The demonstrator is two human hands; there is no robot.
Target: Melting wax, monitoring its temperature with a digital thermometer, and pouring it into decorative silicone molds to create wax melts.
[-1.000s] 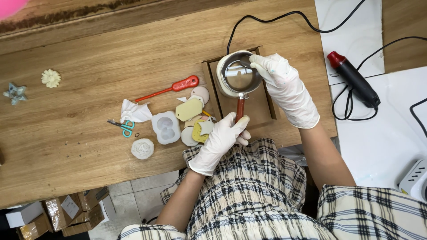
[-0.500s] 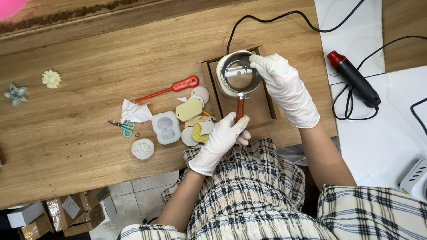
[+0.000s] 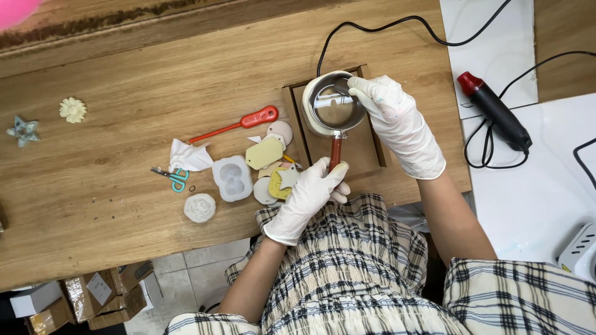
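Note:
A small steel pot (image 3: 329,107) with a reddish wooden handle (image 3: 335,152) sits on a dark square heating plate (image 3: 366,152) on the wooden table. My left hand (image 3: 308,196), in a white glove, grips the end of that handle. My gloved right hand (image 3: 397,121) is over the pot's right rim, its fingers pinched on a small utensil (image 3: 343,87) that dips into the pot. Just left of the plate lies a cluster of flat pale pieces (image 3: 266,154) in cream, yellow and pink.
A red-handled tool (image 3: 242,123), a white silicone mould (image 3: 232,178), crumpled tissue (image 3: 188,157), teal scissors (image 3: 176,178) and a white flower shape (image 3: 200,208) lie to the left. A black and red heat tool (image 3: 495,111) with cords rests at right. Cardboard boxes (image 3: 99,298) sit on the floor.

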